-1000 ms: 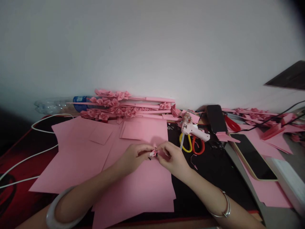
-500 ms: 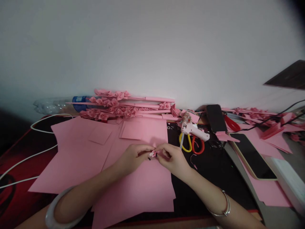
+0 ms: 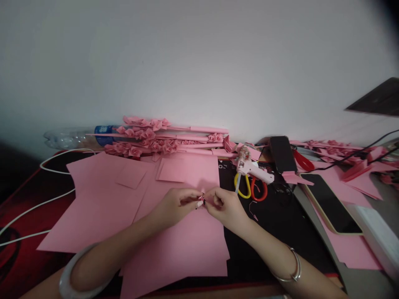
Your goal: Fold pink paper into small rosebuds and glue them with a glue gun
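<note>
Between my two hands is a small folded pink paper flower (image 3: 201, 198), mostly covered by fingertips. My left hand (image 3: 176, 205) pinches it from the left, thumb and fingers closed. From the other side my right hand (image 3: 225, 207) grips it too, fingers bent and pressed together. Both hands hover over large pink paper sheets (image 3: 187, 249). Behind them a short stack of small pink paper pieces (image 3: 171, 170) lies on the sheets, and a single pink square (image 3: 131, 176) rests to the left.
Finished pink paper flower stems (image 3: 165, 145) lie along the wall beside a clear plastic bottle (image 3: 68, 138). To the right are a white glue gun (image 3: 255, 171), scissors with yellow and red handles (image 3: 259, 190), a black phone (image 3: 282, 153) and a larger phone (image 3: 333, 203). A white cable (image 3: 40, 203) runs at left.
My fingers have shifted slightly around the paper flower, so less of it shows and a light fingernail is visible. The arms and everything on the table stay where they were.
</note>
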A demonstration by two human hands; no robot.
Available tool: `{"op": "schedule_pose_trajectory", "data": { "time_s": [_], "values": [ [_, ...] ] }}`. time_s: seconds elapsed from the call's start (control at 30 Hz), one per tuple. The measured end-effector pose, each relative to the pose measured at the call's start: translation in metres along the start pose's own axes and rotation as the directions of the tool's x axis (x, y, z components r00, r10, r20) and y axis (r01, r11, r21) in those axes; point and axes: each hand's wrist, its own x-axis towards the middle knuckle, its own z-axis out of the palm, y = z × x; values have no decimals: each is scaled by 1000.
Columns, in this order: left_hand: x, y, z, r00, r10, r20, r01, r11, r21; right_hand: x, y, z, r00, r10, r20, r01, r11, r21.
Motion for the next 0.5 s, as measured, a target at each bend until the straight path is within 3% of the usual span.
{"op": "schedule_pose_trajectory", "data": {
  "time_s": [0.5],
  "values": [
    [3, -7, 1, 998, 31, -56, -37, 994, -102, 1, -1, -1, 999, -41, -19, 41, 999, -11]
  ]
}}
